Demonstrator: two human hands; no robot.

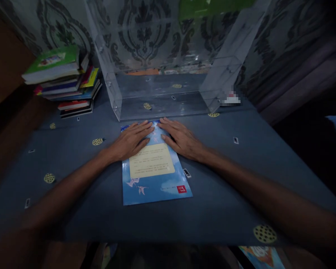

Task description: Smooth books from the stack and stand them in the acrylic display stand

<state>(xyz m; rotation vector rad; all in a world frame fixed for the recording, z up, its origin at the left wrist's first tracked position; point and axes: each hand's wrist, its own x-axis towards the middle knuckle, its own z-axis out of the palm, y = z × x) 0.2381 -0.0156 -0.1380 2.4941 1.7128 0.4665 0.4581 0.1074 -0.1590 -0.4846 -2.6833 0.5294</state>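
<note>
Blue book (154, 168) lies flat on table (218, 213); left hand (130, 141) and right hand (184, 140) rest fingers across its far end, extended, grasping nothing. Near portion projects uncovered.

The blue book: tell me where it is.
In the head view, the blue book lies near the middle of the table, its far end under the left hand and right hand, just in front of the clear stand.

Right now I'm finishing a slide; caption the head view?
Left hand and right hand rest palm-down on a blue book before a transparent rack.
</note>
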